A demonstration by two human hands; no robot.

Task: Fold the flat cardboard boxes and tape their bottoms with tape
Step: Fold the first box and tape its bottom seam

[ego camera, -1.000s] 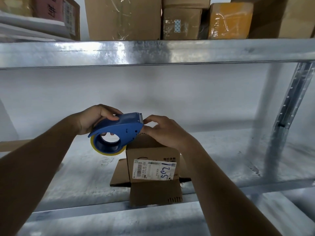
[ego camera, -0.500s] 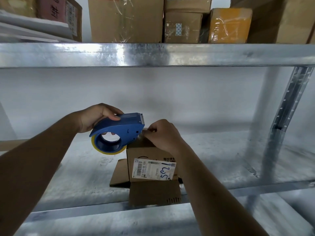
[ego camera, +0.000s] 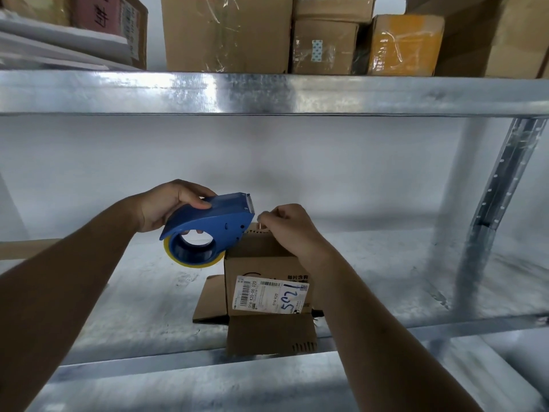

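Observation:
A small brown cardboard box (ego camera: pixel 261 263) with a white barcode label stands upside down on the metal shelf (ego camera: pixel 118 307), its lower flaps spread out flat. My left hand (ego camera: pixel 169 206) grips a blue tape dispenser (ego camera: pixel 214 224) holding a yellowish tape roll, its cutter end just above the box's far top edge. My right hand (ego camera: pixel 289 226) has its fingers curled, pinching the tape end at the dispenser's mouth over that edge. The tape itself is barely visible.
An upper metal shelf (ego camera: pixel 267 93) overhangs the work area and carries several taped cardboard boxes (ego camera: pixel 225 31). A perforated steel upright (ego camera: pixel 502 185) stands at the right. A flat cardboard piece (ego camera: pixel 26 248) lies at the far left. The shelf's front rail (ego camera: pixel 178 364) runs below the box.
My right hand's fingers have curled tighter at the dispenser's mouth, moving from the box's top edge to the tape end. The dispenser has barely moved.

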